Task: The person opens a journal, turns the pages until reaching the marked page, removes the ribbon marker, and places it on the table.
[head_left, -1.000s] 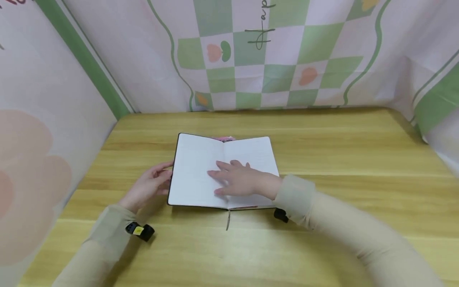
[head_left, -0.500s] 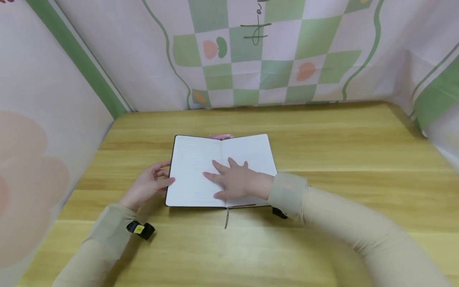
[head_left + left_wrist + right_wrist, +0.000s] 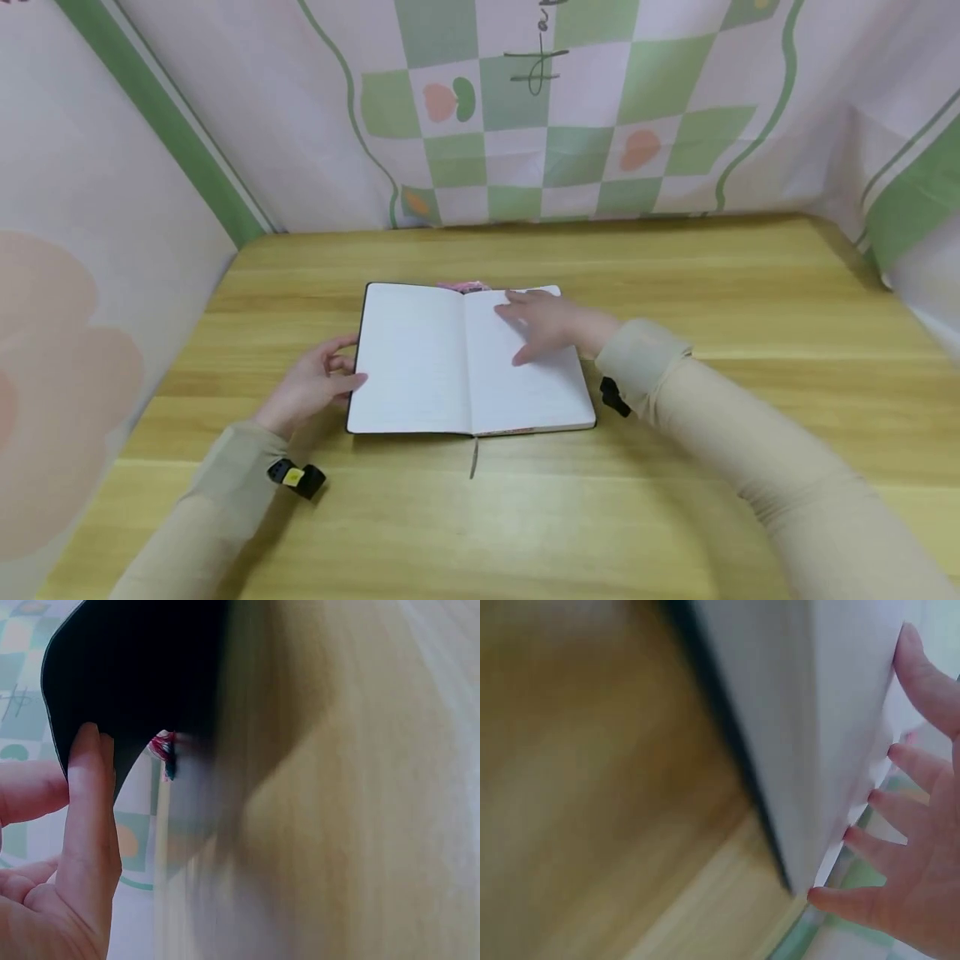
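Observation:
An open notebook (image 3: 408, 358) with blank-looking white pages and a dark cover lies on the wooden table. Its left side is lifted, and my left hand (image 3: 307, 387) pinches that edge, thumb on the page side and fingers against the dark cover (image 3: 135, 667). Spread over the upper part of the right page is my right hand (image 3: 551, 323); in the right wrist view its straight fingers (image 3: 862, 904) touch the page surface. A thin ribbon bookmark (image 3: 474, 458) hangs from the bottom of the spine. Something pink (image 3: 465, 287) peeks out beyond the top of the spine, mostly hidden.
The wooden table (image 3: 465, 533) extends around the notebook on all sides. Behind it hangs a cloth with green and white checks (image 3: 517, 158). More pale cloth (image 3: 82, 275) stands along the left. Each wrist wears a black camera strap (image 3: 296, 477).
My right hand has slid from near the spine up and rightward over the right page, uncovering its lower part. The left thumb has come over the left page's edge.

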Demonstrator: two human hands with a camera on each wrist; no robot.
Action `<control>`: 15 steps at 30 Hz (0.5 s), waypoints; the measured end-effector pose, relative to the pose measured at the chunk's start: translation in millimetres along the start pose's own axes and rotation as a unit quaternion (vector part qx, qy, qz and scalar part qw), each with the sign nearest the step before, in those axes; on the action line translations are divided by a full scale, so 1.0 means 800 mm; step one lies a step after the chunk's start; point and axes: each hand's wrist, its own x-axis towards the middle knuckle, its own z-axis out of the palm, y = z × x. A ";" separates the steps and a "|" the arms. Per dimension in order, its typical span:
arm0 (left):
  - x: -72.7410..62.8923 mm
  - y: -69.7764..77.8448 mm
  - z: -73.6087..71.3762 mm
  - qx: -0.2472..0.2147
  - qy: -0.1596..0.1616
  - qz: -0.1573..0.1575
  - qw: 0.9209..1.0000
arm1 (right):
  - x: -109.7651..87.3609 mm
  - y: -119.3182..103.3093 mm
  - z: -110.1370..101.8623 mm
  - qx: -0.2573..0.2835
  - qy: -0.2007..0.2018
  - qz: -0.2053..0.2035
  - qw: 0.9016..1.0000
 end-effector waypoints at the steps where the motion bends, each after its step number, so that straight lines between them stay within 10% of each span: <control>1: -0.001 -0.001 0.000 0.002 0.000 0.000 1.000 | 0.001 0.004 -0.001 0.007 -0.002 0.008 1.000; 15: -0.001 -0.004 0.000 0.010 0.001 0.009 1.000 | 0.024 0.030 -0.028 -0.002 0.001 0.085 0.996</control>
